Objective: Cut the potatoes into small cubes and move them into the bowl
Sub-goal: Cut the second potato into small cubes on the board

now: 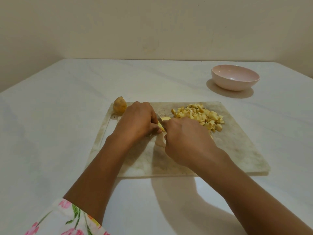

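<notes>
A pale marble cutting board (237, 150) lies in front of me. My left hand (137, 121) curls over a yellow potato piece (165, 118) and holds it down on the board. My right hand (186, 141) grips a knife (160, 122); only a short stretch of blade shows between the hands, set against the piece. A heap of small potato cubes (201, 116) sits at the board's far right. An unpeeled potato half (119, 108) stands on the board's far left corner. The pink bowl (235, 78) is at the back right and looks empty.
The board rests on a white table (59, 124) that meets a beige wall (152, 28) at the back. A floral sleeve (67, 219) shows at the bottom left.
</notes>
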